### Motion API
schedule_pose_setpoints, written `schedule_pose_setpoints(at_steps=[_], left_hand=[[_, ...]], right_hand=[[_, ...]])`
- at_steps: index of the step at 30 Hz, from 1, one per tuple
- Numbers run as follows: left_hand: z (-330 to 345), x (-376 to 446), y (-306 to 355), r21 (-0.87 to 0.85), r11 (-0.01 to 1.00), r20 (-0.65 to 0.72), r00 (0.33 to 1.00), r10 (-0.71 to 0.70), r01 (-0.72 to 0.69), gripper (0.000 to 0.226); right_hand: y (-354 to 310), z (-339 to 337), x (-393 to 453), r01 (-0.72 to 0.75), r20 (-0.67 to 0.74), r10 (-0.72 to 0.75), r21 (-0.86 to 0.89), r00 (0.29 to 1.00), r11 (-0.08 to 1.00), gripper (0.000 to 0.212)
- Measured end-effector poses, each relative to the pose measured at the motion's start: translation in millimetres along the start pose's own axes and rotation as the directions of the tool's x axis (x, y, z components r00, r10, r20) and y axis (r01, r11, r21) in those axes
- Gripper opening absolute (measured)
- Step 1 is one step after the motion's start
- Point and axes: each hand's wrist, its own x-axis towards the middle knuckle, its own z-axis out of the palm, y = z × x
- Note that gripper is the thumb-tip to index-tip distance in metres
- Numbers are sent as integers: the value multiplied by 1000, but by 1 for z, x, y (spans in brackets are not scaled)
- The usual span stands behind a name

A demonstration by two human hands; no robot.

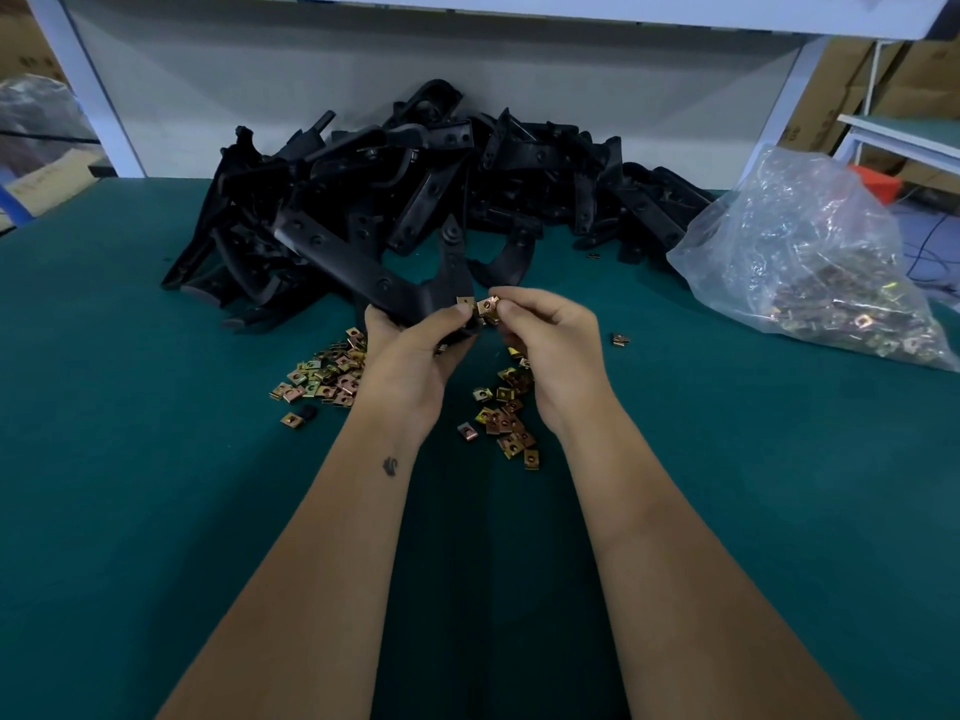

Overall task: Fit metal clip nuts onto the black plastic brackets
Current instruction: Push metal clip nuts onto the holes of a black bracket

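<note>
your right hand [545,350] has its grip closed in a pinch: thumb and forefinger hold one metal clip nut [488,306], a small square of brassy, coppery plate with a round hole in its face. it sits right at the tip of the black plastic bracket [374,275], just beside a second clip nut [465,302] that looks already seated on the bracket's end, close against your left thumb. the other fingers of the right hand curl loosely under the pinch.

your left hand [410,356] wraps its grip round the near end of the bracket, thumb on top, fingers underneath and mostly hidden. the bracket is matte black, forked, with a long flat arm running up and to the left that carries several small round holes, and a shorter arm standing upright. it is held off the surface, tilted up away from you.

both forearms reach straight out from the bottom of the view, wrists close together, hands meeting over the middle of the green surface [156,485].

beneath the hands lie two loose scatters of clip nuts, one under the left wrist [324,376] and one under the right [506,418], with a stray nut [620,339] off to the right. behind them a heap of black brackets [441,179] is piled against the back panel. to the right sits a clear plastic bag [810,262] with more nuts in it.
</note>
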Motion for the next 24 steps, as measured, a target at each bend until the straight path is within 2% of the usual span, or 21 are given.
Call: schedule_pose_setpoints(at_steps=[5,13,16,20,24], left_hand=[[1,3,-2,-57,997,-34,998,51,-53,60],[0,3,-1,-10,995,-81,992,95,-97,68],[-2,4,1,-7,993,-101,988,120,-121,72],[-4,5,5,-8,992,-129,983,128,-130,66],[-1,1,0,26,997,-36,997,68,-67,56]], right_hand=[[-2,3,-2,10,32,-9,-23,999,1000,23],[-1,4,-2,6,97,-2,-46,995,999,14],[0,3,-2,-2,95,7,-54,995,999,18],[0,-2,1,-26,60,25,8,998,1000,19],[1,-5,2,-33,63,26,107,998,994,18]])
